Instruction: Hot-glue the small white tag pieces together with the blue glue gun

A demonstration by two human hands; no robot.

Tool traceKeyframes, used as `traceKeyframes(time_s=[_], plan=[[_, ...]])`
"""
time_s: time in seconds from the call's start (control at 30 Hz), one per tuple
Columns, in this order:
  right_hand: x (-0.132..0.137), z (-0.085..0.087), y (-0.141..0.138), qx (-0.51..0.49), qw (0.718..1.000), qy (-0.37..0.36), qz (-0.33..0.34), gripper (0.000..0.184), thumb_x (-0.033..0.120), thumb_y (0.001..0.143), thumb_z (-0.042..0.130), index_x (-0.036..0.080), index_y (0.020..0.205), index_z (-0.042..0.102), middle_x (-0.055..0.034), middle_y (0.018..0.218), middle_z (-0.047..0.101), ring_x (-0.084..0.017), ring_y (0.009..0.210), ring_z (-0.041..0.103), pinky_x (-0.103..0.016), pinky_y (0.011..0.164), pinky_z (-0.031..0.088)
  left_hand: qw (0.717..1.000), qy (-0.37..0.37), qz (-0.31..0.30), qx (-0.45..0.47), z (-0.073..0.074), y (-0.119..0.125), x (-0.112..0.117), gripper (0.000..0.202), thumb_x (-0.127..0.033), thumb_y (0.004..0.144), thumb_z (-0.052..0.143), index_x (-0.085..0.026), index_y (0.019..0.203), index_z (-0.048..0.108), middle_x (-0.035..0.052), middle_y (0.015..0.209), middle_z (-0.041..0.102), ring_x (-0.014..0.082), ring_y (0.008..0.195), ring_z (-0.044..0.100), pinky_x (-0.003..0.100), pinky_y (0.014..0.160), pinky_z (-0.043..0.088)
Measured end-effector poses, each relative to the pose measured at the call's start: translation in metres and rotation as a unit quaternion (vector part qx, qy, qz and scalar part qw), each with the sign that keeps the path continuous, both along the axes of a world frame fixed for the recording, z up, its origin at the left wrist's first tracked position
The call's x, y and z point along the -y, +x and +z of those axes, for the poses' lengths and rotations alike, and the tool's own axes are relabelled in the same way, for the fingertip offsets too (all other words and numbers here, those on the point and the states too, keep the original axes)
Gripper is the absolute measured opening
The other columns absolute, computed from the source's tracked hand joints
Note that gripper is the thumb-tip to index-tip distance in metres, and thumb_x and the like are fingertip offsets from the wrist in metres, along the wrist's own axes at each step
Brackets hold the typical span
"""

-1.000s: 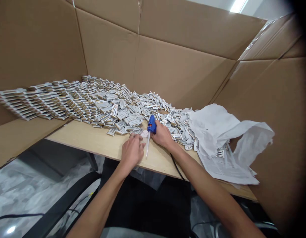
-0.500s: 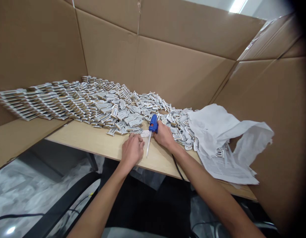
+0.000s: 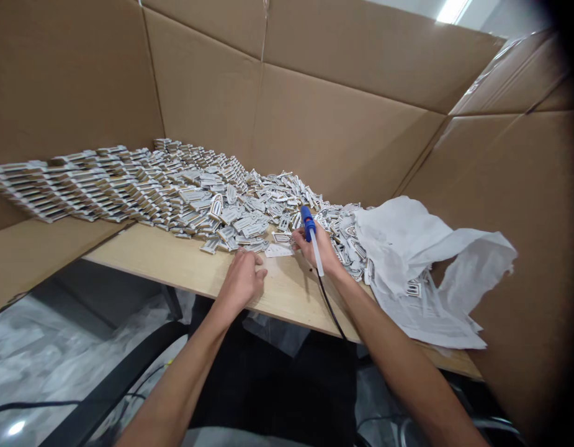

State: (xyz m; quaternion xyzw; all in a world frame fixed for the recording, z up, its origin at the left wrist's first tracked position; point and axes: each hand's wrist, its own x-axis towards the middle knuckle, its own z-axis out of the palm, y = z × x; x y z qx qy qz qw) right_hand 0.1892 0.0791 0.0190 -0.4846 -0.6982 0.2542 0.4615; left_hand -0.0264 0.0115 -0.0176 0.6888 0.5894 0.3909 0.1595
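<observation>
My right hand (image 3: 320, 249) is wrapped round a blue glue gun (image 3: 308, 218), with a pale glue stick (image 3: 316, 253) poking out of its back towards me. Thumb and fingertips of that hand are close to a small arch-shaped piece (image 3: 282, 237); whether they touch it I cannot tell. Below that piece lies a white card (image 3: 277, 251) on the wooden table (image 3: 193, 262). To the left, my left hand (image 3: 242, 276) rests at the table with curled fingers, and what its fingertips hold, if anything, is hidden. Many loose grey-and-white arch-shaped pieces (image 3: 249, 225) are heaped just beyond both hands.
Neat stacks of the same pieces (image 3: 95, 183) fill the left side. Crumpled white paper (image 3: 393, 236) covers part of the heap at right. Cardboard walls (image 3: 324, 130) enclose the table. A black cable (image 3: 331, 304) hangs over the front edge beside my right forearm.
My right hand has moved right with the glue gun, which has turned, its glue stick now slanting over the hand. My left hand has shifted slightly left, away from the card.
</observation>
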Motion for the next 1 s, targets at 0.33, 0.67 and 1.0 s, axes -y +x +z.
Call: traceKeyframes(time_s=[0.33, 0.67, 1.0], plan=[[-0.001, -0.002, 0.002, 0.021, 0.998, 0.026, 0.049, 0.026, 0.039, 0.084, 0.07, 0.02, 0.098, 0.06, -0.0077, 0.095, 0.073, -0.023, 0.082, 0.071, -0.037, 0.077, 0.056, 0.995, -0.064, 0.057, -0.056, 0.019, 0.013, 0.003, 0.025, -0.026, 0.085, 0.073, -0.015, 0.106, 0.066, 0.0134, 0.108, 0.068, 0.03, 0.107, 0.065, 0.04, 0.095, 0.049], [0.005, 0.008, -0.003, 0.054, 0.998, 0.025, 0.015, 0.02, 0.033, 0.076, 0.065, 0.019, 0.091, 0.064, -0.0077, 0.09, 0.074, -0.023, 0.081, 0.067, -0.035, 0.077, 0.051, 0.994, -0.065, 0.074, -0.044, 0.019, 0.022, 0.004, 0.014, -0.027, 0.087, 0.071, -0.021, 0.1, 0.071, 0.0096, 0.112, 0.07, 0.0287, 0.104, 0.068, 0.039, 0.088, 0.05], [0.01, 0.009, -0.009, 0.056, 0.998, 0.003, 0.03, 0.017, 0.031, 0.074, 0.064, 0.019, 0.086, 0.065, -0.0062, 0.083, 0.072, -0.021, 0.075, 0.063, -0.032, 0.071, 0.05, 0.998, -0.039, 0.044, -0.009, 0.01, 0.018, 0.0, 0.005, -0.022, 0.086, 0.067, -0.022, 0.082, 0.07, 0.0087, 0.093, 0.071, 0.0291, 0.089, 0.066, 0.039, 0.079, 0.047]])
